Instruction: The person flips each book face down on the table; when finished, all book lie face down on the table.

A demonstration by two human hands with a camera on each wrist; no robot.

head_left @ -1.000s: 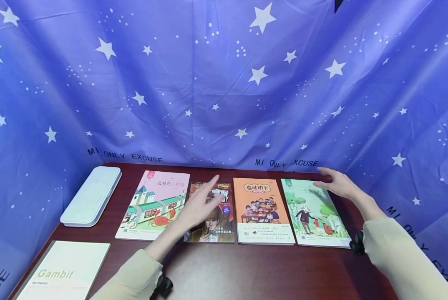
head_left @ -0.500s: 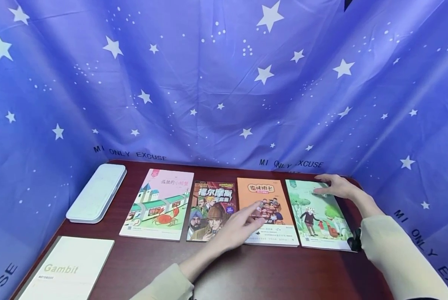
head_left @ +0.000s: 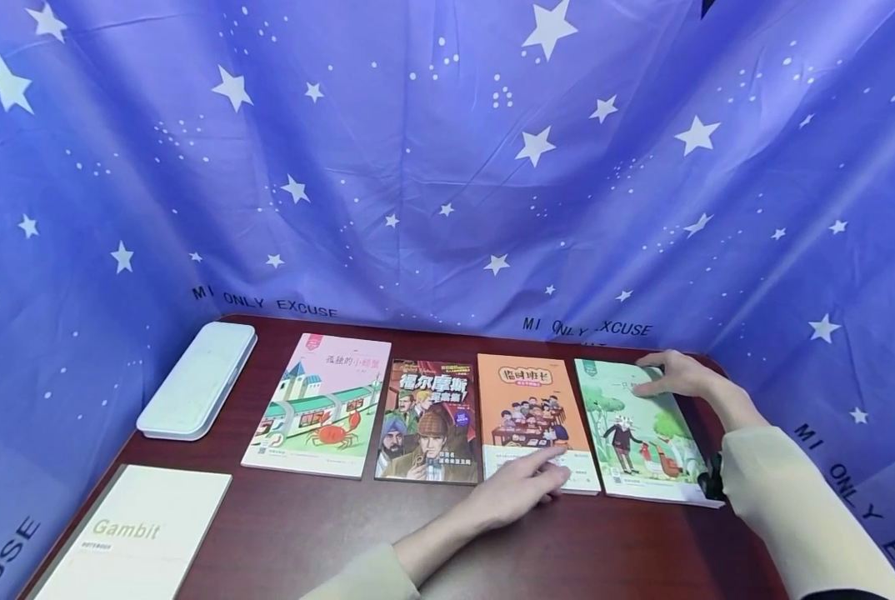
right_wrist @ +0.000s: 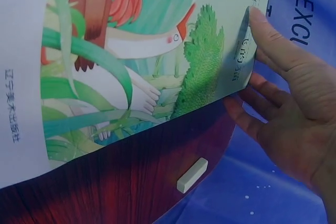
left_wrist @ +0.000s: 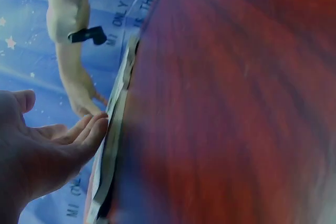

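Green-covered picture book (head_left: pixel 638 429) at the row's right end under the right hand (head_left: pixel 676 377), orange paperback (head_left: pixel 535 422) touched by the left hand (head_left: pixel 518 492).
Right thumb lies flat on the green book's far corner, other fingers at its outer edge, loosely extended, nothing lifted; left fingers straight, tips on the orange book's near edge. All four books lie flat, so handling looks barely begun. Left of the left hand: detective-cover book (head_left: pixel 429 422), pink book (head_left: pixel 320 405), white case (head_left: pixel 198 380), Gambit notebook (head_left: pixel 128 537). Small white eraser-like block (right_wrist: pixel 192 174) beside the right palm; nothing blocks either hand.

left hand (head_left: pixel 518 492): fingers extended, flat | right hand (head_left: pixel 676 375): fingers extended, flat
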